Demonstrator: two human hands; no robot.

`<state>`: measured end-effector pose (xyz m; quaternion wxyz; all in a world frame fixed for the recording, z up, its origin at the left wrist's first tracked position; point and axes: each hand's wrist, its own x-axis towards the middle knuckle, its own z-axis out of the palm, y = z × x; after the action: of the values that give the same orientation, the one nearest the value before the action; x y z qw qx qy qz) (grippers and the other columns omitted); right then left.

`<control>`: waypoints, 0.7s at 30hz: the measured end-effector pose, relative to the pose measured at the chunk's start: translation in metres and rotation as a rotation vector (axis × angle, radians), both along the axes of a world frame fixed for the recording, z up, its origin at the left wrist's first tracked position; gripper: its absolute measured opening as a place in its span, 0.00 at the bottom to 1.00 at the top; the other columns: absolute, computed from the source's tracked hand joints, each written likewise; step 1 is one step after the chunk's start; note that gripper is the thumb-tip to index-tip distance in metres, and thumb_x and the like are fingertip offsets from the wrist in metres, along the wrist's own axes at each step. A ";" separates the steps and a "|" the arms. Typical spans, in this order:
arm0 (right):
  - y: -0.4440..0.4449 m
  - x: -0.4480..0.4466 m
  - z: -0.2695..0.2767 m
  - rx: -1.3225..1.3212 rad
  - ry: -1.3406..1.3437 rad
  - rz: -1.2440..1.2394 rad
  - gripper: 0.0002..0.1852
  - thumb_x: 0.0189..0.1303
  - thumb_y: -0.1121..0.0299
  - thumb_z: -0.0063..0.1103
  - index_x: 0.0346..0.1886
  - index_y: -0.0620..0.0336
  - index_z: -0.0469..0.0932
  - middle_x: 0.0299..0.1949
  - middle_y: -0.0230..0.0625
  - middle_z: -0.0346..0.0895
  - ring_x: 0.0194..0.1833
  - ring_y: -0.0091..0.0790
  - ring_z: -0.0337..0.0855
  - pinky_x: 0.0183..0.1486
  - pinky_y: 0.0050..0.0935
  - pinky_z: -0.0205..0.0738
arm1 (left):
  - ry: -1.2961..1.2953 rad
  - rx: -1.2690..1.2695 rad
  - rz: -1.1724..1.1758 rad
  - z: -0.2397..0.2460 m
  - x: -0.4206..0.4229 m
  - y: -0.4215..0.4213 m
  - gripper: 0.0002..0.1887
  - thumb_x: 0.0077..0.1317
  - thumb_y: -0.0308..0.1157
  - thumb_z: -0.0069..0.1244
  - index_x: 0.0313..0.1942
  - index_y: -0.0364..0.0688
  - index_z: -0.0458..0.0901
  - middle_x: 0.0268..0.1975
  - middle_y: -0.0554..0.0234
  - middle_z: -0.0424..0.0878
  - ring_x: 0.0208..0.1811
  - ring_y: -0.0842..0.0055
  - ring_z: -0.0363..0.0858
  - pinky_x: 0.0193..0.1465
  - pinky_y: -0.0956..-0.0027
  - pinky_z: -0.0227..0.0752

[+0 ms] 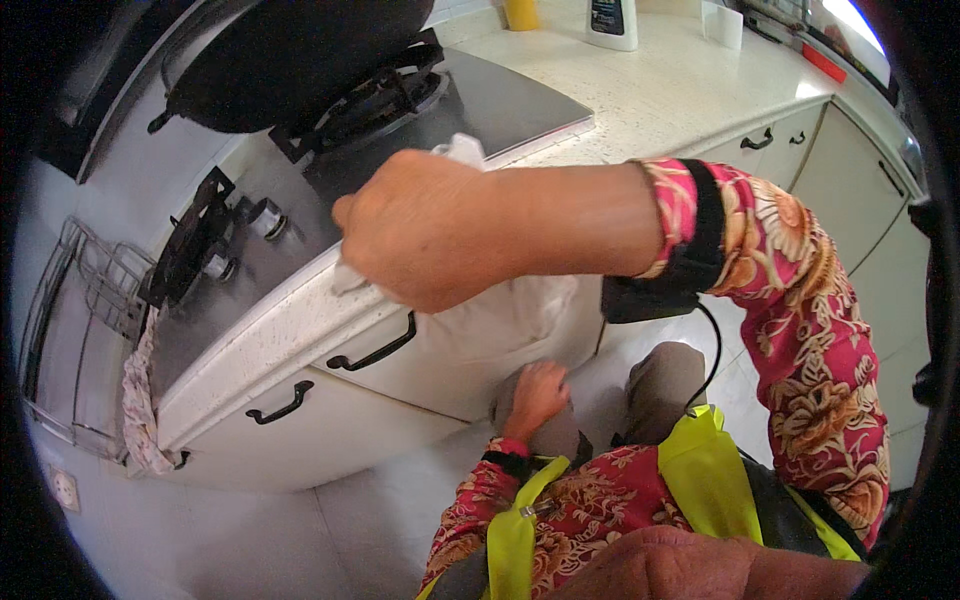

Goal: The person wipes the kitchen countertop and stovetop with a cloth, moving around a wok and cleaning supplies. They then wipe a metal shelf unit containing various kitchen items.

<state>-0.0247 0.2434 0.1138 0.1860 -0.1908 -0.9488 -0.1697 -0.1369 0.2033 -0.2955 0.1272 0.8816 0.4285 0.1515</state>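
Observation:
My right hand (427, 225) is closed on a white cloth (517, 311), at the front edge of the counter by the gas stove. Bits of the cloth show above and below the fist, and a wide part hangs in front of the cabinet door. The fingers are mostly hidden behind the back of the hand. Lower down, my left hand (540, 397) rests on my knee with its fingers curled; what lies under them is hidden.
The steel gas stove (510, 97) carries a large black wok (277, 67). Black handles (375, 349) jut from the cabinet fronts. A patterned cloth (139, 390) hangs by a wire rack (112, 292) at left. A white bottle (611, 26) and yellow container (521, 13) stand behind.

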 end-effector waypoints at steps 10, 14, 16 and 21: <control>0.016 0.095 -0.015 -0.093 0.081 -0.264 0.19 0.51 0.71 0.53 0.46 0.58 0.86 0.38 0.47 0.79 0.39 0.51 0.84 0.45 0.49 0.80 | -0.070 0.092 0.029 -0.002 -0.011 -0.005 0.12 0.57 0.34 0.56 0.41 0.40 0.84 0.41 0.53 0.82 0.49 0.56 0.80 0.57 0.53 0.70; 0.025 0.182 -0.034 -0.035 0.217 -0.424 0.16 0.55 0.66 0.52 0.43 0.58 0.86 0.38 0.50 0.81 0.43 0.53 0.83 0.50 0.51 0.78 | 0.039 0.094 -0.024 -0.005 -0.014 0.000 0.13 0.58 0.34 0.57 0.42 0.40 0.83 0.42 0.52 0.82 0.49 0.54 0.80 0.57 0.50 0.70; 0.031 0.223 -0.050 0.039 0.201 -0.707 0.16 0.58 0.67 0.52 0.45 0.60 0.84 0.39 0.50 0.80 0.45 0.53 0.82 0.52 0.49 0.77 | 0.021 0.097 -0.020 -0.008 -0.013 0.002 0.13 0.58 0.35 0.57 0.41 0.40 0.83 0.41 0.52 0.81 0.48 0.54 0.79 0.56 0.50 0.70; 0.056 0.318 -0.052 -0.108 0.179 -1.127 0.20 0.60 0.72 0.54 0.55 0.67 0.81 0.56 0.54 0.78 0.56 0.57 0.79 0.64 0.46 0.71 | 0.047 0.063 -0.008 -0.009 -0.004 0.001 0.14 0.57 0.36 0.58 0.41 0.39 0.83 0.43 0.51 0.81 0.48 0.55 0.79 0.56 0.51 0.70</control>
<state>0.2930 0.2990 0.0620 0.1362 -0.6901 -0.6884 -0.1771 -0.1406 0.2042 -0.3048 0.0900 0.8902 0.4229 0.1436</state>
